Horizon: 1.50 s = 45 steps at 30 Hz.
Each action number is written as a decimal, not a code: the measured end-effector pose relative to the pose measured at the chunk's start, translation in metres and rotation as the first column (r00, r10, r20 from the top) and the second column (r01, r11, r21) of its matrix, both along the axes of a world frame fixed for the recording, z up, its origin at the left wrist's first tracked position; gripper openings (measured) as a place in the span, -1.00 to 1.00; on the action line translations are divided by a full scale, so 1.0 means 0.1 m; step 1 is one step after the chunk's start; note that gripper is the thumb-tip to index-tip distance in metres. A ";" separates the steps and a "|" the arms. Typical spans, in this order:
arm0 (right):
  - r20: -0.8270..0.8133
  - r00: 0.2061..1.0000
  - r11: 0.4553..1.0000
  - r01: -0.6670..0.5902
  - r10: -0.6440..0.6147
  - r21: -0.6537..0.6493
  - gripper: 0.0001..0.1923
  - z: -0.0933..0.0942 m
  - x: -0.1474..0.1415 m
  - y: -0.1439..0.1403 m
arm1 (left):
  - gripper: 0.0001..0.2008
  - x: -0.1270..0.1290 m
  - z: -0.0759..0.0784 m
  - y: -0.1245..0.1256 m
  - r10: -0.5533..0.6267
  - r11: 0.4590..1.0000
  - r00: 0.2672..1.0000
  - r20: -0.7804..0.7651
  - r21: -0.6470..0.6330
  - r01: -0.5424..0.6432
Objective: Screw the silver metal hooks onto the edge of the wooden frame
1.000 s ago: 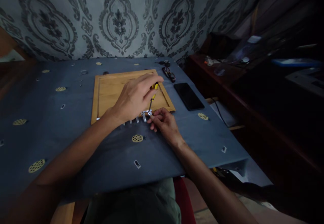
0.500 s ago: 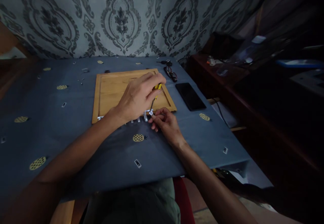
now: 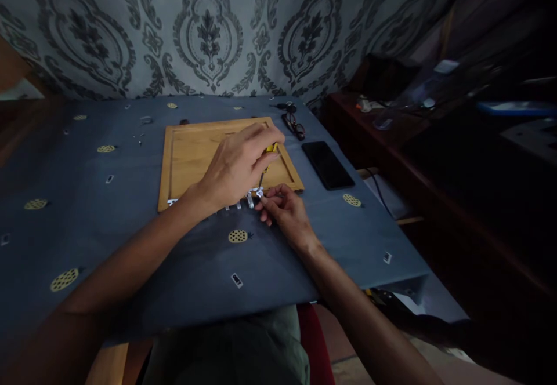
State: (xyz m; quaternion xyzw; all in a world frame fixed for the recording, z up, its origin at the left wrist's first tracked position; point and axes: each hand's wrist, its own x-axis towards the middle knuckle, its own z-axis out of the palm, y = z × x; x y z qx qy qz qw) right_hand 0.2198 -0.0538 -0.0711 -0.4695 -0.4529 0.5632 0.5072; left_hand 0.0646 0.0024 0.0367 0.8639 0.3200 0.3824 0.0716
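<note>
My left hand [image 3: 243,159] is closed around the yellow handle of a screwdriver [image 3: 272,148]. The thin shaft points down at the front edge of a framed wooden board [image 3: 191,159], near its right corner. Its tip meets a small silver metal piece [image 3: 260,192] there. Thumb and fingertips of my right hand [image 3: 282,211] pinch that same piece from the right. Several similar silver pieces [image 3: 250,200] stick out along the front edge, partly hidden behind my left wrist. The board lies flat on the table.
A black phone [image 3: 328,165] lies right of the board, with eyeglasses [image 3: 294,125] and a dark keyring-like object [image 3: 285,106] behind it. Small bits [image 3: 140,136] are on the blue tablecloth [image 3: 130,240] at left. A patterned curtain [image 3: 209,31] closes off the back.
Both hands keep their places at the board's front edge. The yellow handle shows at a slightly different turn in my left hand.
</note>
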 end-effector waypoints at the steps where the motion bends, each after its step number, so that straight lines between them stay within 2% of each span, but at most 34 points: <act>1: 0.001 1.000 1.000 0.000 0.000 0.000 -0.54 0.00 0.00 0.00 | -0.77 -0.01 0.01 0.01 -0.015 1.000 1.000 0.000 -0.005 0.015; 6: 0.009 1.000 1.000 -0.007 0.007 -0.001 -0.52 0.01 0.00 -0.01 | -0.70 -0.03 0.04 0.03 -0.048 0.997 0.999 -0.012 -0.063 0.047; 11: 0.012 1.000 1.000 -0.001 0.001 0.001 -0.53 0.02 -0.01 -0.01 | -0.78 -0.01 0.01 0.01 -0.022 1.000 1.000 -0.006 -0.016 0.022; 15: 0.008 1.000 1.000 0.005 -0.005 -0.001 -0.54 0.01 -0.01 -0.01 | -0.76 -0.02 -0.01 0.02 -0.023 0.999 1.000 0.001 0.036 0.023; 20: 0.008 1.000 1.000 0.011 -0.011 -0.001 -0.54 0.01 0.00 -0.01 | -0.70 -0.04 0.02 0.04 -0.012 1.000 1.000 -0.023 -0.011 0.012; 23: 0.013 1.000 1.000 0.007 -0.007 -0.001 -0.53 0.02 -0.01 -0.01 | -0.75 -0.03 0.03 0.02 0.003 0.999 0.999 -0.038 -0.046 -0.005; 30: 0.020 1.000 1.000 0.002 -0.002 -0.001 -0.53 0.03 -0.01 -0.01 | -0.88 0.00 0.01 0.00 0.032 0.999 0.999 0.008 0.034 -0.032; 34: 0.020 1.000 1.000 0.005 -0.005 -0.003 -0.54 0.02 0.00 -0.01 | -0.82 -0.05 0.04 0.02 -0.025 0.999 1.000 0.006 0.026 0.025; 37: 0.019 1.000 1.000 0.009 -0.009 -0.004 -0.54 0.02 -0.01 -0.01 | -0.76 -0.06 0.05 0.03 -0.016 0.999 1.000 0.001 -0.027 0.016; 45: 0.020 1.000 1.000 0.009 -0.009 0.000 -0.55 0.02 -0.01 -0.01 | -0.85 -0.02 0.04 0.00 0.005 1.000 1.000 0.023 -0.026 -0.005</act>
